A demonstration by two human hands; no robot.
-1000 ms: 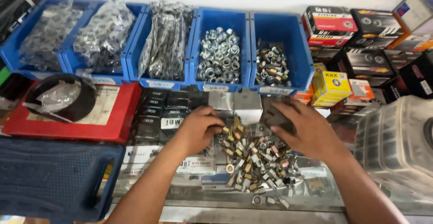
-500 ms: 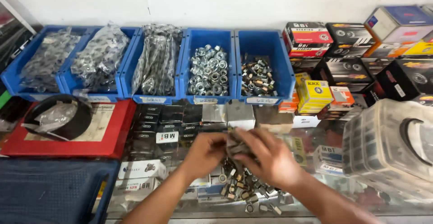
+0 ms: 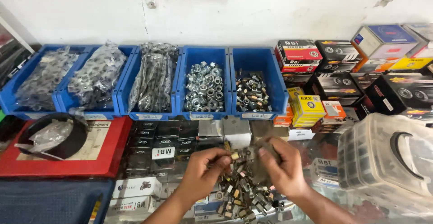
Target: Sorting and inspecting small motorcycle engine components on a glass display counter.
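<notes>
While your left hand (image 3: 205,172) pinches a nut (image 3: 235,155) above the pile (image 3: 241,192) | your right hand (image 3: 282,167) grips a grimy bag (image 3: 261,154) | pile lies on table (image 3: 315,154), before blue bins (image 3: 205,88).

Five blue bins (image 3: 204,52) lined along the white wall (image 3: 225,12), holding bagged hardware, silvery nuts and mixed fittings. Stacked bearing boxes (image 3: 343,66) at right, above a clear plastic container (image 3: 383,161). Red box (image 3: 108,156) with black ring (image 3: 74,143) at left.
</notes>
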